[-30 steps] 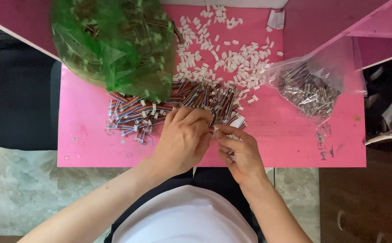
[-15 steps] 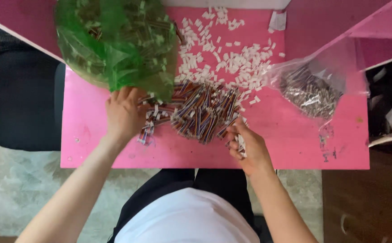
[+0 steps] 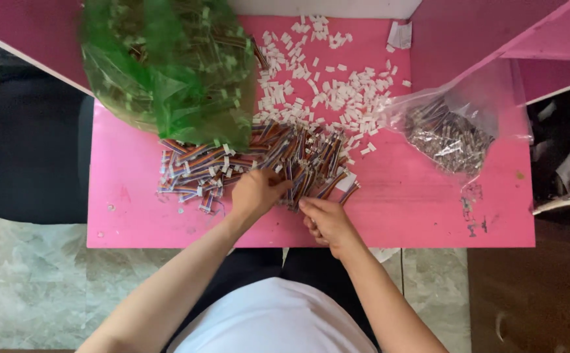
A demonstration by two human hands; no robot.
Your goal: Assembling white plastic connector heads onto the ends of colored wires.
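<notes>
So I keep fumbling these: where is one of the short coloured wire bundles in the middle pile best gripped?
Probably pinch a wire bundle at mid-length, across its flat ribbon of wires, not at the small white end pieces. Those at the pile's near edge lie loose, pointing toward the person, so come from the near side, where the left hand and right hand are.

Pink table (image 3: pixel 134 222) over grey marble floor (image 3: pixel 30 281); black chair (image 3: pixel 33 157) left (daylight, even); dark cabinet (image 3: pixel 533 294) right.

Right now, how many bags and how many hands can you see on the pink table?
Green bag: 1
Clear bag: 1
Hands, left hand and right hand: 2
Total: 4
</notes>
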